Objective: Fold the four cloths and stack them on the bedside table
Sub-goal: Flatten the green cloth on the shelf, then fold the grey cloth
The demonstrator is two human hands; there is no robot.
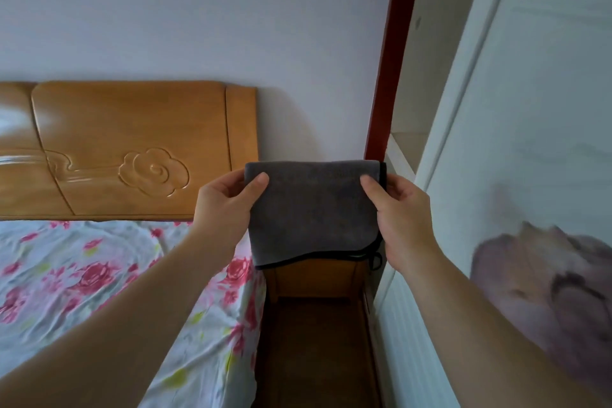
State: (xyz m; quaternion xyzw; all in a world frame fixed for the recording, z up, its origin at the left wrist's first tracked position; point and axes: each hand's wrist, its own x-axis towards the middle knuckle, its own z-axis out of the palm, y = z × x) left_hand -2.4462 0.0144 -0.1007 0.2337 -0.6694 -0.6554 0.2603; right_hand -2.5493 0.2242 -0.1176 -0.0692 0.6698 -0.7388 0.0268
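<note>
Left hand (228, 205) and right hand (402, 209) pinch a folded grey cloth (313, 212) above the bedside table (314, 278), not yet laid down; no other cloths visible.

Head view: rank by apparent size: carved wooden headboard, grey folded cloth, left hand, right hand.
1. Carved wooden headboard, cut off at the frame's left edge.
2. Grey folded cloth.
3. Left hand and right hand: alike, not ranked.
</note>
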